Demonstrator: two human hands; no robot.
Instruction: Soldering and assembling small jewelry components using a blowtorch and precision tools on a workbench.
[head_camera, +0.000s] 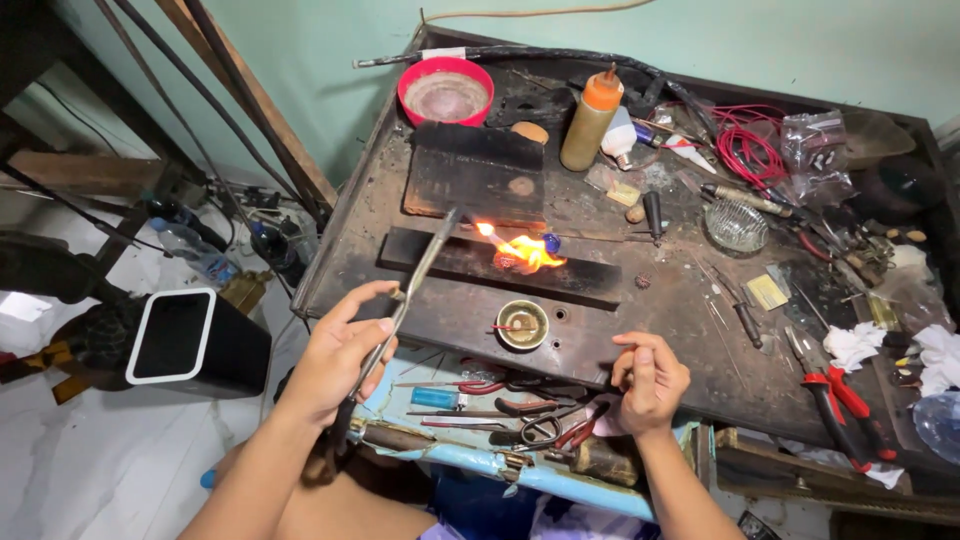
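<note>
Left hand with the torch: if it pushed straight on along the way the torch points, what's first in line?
Probably the small glowing piece in the flame on the dark block. The left hand aims the torch up and right at it. Beyond it lies the cluttered workbench; depth is unclear from one view.

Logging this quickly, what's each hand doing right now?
Left hand: closed around the torch.
Right hand: fingertips pinched together; what they hold cannot be told.

Dark, scorched workbench (600, 330) with charred blocks (478, 172), red bowl (445, 90), glue bottle (590, 120), pliers (835, 395).
</note>
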